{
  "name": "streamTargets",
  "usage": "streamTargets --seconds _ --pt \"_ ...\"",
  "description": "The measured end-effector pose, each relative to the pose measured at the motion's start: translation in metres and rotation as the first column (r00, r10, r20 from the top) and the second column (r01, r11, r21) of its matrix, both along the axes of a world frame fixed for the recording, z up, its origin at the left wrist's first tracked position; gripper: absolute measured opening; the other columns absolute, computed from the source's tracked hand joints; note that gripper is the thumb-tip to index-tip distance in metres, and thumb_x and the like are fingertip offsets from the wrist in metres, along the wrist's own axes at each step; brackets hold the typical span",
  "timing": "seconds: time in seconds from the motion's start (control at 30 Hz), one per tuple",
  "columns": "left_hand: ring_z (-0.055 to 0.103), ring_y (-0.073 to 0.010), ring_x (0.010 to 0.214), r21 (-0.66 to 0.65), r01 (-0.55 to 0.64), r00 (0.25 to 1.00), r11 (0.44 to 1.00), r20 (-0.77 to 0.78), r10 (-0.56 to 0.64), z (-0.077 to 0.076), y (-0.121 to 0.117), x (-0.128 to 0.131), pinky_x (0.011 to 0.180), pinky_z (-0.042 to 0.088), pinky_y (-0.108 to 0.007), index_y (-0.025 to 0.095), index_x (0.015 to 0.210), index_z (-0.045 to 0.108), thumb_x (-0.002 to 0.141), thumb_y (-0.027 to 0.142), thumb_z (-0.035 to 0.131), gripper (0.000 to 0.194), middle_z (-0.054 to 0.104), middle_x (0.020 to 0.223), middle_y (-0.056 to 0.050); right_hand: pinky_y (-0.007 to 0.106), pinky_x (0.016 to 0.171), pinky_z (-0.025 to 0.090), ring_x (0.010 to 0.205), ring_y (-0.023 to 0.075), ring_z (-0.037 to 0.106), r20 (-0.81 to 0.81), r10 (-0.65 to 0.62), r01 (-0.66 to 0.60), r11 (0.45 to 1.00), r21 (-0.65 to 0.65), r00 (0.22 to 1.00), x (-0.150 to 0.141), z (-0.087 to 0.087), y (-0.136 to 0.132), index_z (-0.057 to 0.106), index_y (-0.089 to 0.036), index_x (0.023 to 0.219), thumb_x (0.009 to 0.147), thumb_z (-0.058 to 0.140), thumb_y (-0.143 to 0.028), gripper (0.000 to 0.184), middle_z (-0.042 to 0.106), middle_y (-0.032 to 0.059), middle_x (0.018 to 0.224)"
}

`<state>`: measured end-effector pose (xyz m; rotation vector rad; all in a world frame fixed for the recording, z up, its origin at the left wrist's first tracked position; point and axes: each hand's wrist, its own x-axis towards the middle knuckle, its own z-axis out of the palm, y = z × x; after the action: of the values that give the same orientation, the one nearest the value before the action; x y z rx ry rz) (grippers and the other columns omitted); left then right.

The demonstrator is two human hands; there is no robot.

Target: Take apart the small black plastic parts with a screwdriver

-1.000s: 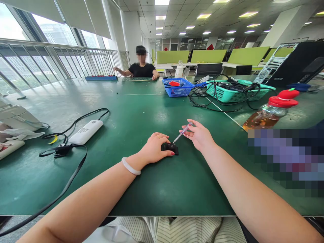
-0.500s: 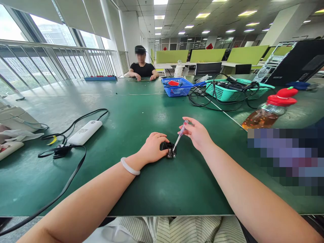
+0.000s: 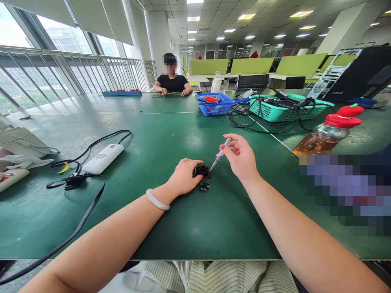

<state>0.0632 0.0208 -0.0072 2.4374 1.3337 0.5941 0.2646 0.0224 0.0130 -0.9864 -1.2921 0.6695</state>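
Note:
My left hand (image 3: 185, 177) grips a small black plastic part (image 3: 202, 171) from its left side, thumb in front and fingers behind, down on the green table (image 3: 171, 228). In my right hand (image 3: 241, 156) is a screwdriver (image 3: 218, 156) with a clear, purplish handle. It slants down to the left, and its tip is at the right end of the black part; whether it touches cannot be made out. Just in front of that part lies a smaller black piece (image 3: 204, 186) with light metal prongs.
To the left are a white power strip (image 3: 104, 158) and its black cable. Farther back stand a blue basket (image 3: 215, 110) and a green basket (image 3: 269, 115) with cables. A red-lidded bottle (image 3: 324, 136) is at right. Another person (image 3: 172, 83) sits across the table.
The prongs' black piece now shows apart from the larger part. My right hand has turned and risen slightly, with the screwdriver lying at a flatter slant. My left hand has stayed put.

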Motion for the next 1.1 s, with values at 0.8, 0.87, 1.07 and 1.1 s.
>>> streamTargets --seconds 0.8,0.87,1.07,1.1 --pt "0.051 -0.0279 0.126 -0.048 0.024 1.000 0.999 0.003 -0.024 0.003 0.000 0.000 0.112 0.040 -0.046 0.024 0.124 0.063 0.084 0.023 0.064 0.040 0.068 0.124 -0.005 0.037 0.076 0.060 0.070 0.0179 0.071 0.117 -0.170 0.173 0.985 -0.009 0.978 0.004 -0.005 0.006 0.061 -0.024 0.112 0.085 0.060 -0.029 0.028 0.072 0.0020 0.084" --pt "0.051 -0.0277 0.126 -0.049 0.020 1.000 0.999 0.004 -0.020 0.003 0.000 0.001 0.112 0.041 -0.046 0.024 0.123 0.063 0.084 0.023 0.065 0.040 0.068 0.124 -0.005 0.037 0.076 0.059 0.071 0.0179 0.071 0.181 -0.171 0.173 0.985 0.010 0.968 0.002 -0.002 0.003 0.061 -0.025 0.113 0.086 0.060 -0.031 0.028 0.072 0.0018 0.086" --pt "0.054 -0.0277 0.121 -0.006 0.027 1.000 1.000 0.002 -0.026 0.001 0.001 0.000 0.109 0.043 -0.045 0.024 0.123 0.063 0.083 0.024 0.067 0.040 0.069 0.120 -0.006 0.035 0.081 0.056 0.075 0.0159 0.069 0.505 -0.144 0.031 0.974 0.226 0.851 -0.014 0.009 -0.016 0.061 -0.030 0.120 0.090 0.057 -0.026 0.031 0.071 -0.0003 0.091" --pt "0.054 -0.0278 0.120 0.000 0.028 1.000 1.000 -0.001 -0.028 0.001 0.001 0.000 0.109 0.043 -0.046 0.024 0.123 0.063 0.083 0.024 0.068 0.040 0.069 0.120 -0.006 0.036 0.083 0.056 0.076 0.0158 0.068 0.537 -0.147 0.007 0.967 0.253 0.831 -0.016 0.009 -0.017 0.060 -0.031 0.123 0.090 0.057 -0.023 0.034 0.071 -0.0007 0.092"
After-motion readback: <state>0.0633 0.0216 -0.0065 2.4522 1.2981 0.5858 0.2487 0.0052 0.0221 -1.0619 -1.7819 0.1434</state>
